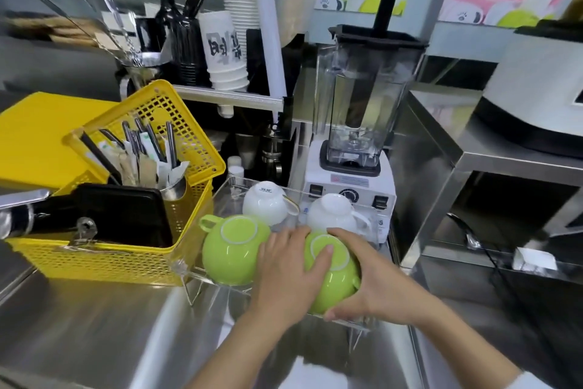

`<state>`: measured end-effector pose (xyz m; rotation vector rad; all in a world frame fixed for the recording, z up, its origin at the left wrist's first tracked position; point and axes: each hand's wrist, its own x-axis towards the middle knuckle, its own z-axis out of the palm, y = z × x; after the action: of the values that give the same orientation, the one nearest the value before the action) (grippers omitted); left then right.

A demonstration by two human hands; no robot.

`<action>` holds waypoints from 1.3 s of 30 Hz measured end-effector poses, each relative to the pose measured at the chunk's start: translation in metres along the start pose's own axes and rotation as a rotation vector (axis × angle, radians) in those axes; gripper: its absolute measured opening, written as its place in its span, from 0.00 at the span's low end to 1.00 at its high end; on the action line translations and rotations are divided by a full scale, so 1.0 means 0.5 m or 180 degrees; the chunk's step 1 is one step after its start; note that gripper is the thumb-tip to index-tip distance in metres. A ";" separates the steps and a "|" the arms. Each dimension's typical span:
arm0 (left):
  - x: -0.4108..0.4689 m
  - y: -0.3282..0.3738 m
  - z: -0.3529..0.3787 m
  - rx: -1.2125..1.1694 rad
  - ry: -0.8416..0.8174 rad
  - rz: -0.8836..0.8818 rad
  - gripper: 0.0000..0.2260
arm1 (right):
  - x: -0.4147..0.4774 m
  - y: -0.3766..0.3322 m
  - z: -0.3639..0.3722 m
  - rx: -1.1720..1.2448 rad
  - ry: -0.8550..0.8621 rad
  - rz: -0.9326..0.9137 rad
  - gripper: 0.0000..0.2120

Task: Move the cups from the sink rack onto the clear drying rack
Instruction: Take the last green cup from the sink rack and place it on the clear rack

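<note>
Both hands, left hand (284, 269) and right hand (372, 281), are cupping the upturned green cup (331, 275) with fingers (318, 262) spread, at the clear rack's (220, 196) five o'clock corner. We are risking a slip off that edge, or knocking the white cup (331, 212) at twelve.

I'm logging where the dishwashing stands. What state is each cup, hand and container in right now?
Left green cup: upside down on the clear drying rack, untouched.
Right green cup: upside down, held by both hands.
Left white cup: upside down on the rack.
Right white cup: upside down on the rack.
Left hand: fingers on the right green cup.
Right hand: gripping the same cup.
Blender jar: lidded, looks empty.
Yellow basket: holds utensils.
</note>
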<state>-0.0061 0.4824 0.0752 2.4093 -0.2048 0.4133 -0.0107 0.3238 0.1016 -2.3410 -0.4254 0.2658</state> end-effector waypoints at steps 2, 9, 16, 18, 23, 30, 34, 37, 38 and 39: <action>0.000 0.000 0.005 0.0036 0.0099 0.0033 0.32 | 0.002 0.000 -0.002 -0.0068 0.0032 -0.0003 0.53; -0.006 -0.009 0.025 0.0215 0.0378 0.0010 0.24 | 0.006 0.002 -0.009 -0.0201 -0.0028 -0.0124 0.51; -0.018 0.000 0.015 0.0342 0.0354 -0.0137 0.24 | 0.002 -0.008 -0.017 -0.0314 -0.0125 -0.0139 0.49; -0.019 -0.002 0.011 0.0336 0.0327 -0.0131 0.25 | 0.005 0.000 -0.018 -0.0319 -0.0236 -0.0092 0.49; -0.019 -0.002 -0.009 0.0149 0.0188 -0.0017 0.28 | 0.013 0.019 -0.023 -0.0221 -0.0326 0.0020 0.49; 0.017 -0.033 -0.089 -0.0222 0.0630 -0.0028 0.26 | 0.006 0.048 -0.026 -0.0504 -0.0260 -0.0074 0.53; 0.043 -0.041 -0.113 -0.0281 0.0679 -0.0108 0.28 | -0.001 0.067 -0.033 -0.0750 -0.0395 0.0009 0.51; 0.057 -0.046 -0.117 -0.0345 0.0714 -0.0128 0.27 | 0.000 0.069 -0.038 -0.0790 -0.0480 0.0038 0.52; 0.059 -0.047 -0.118 -0.0347 0.0698 -0.0123 0.27 | 0.000 0.067 -0.041 -0.0811 -0.0512 0.0038 0.52; 0.062 -0.047 -0.117 -0.0345 0.0662 -0.0109 0.26 | 0.000 0.065 -0.045 -0.0827 -0.0536 0.0036 0.52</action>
<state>0.0149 0.5369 0.1142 2.2422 -0.0907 0.6170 0.0034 0.2874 0.0950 -2.5851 -0.5570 0.4383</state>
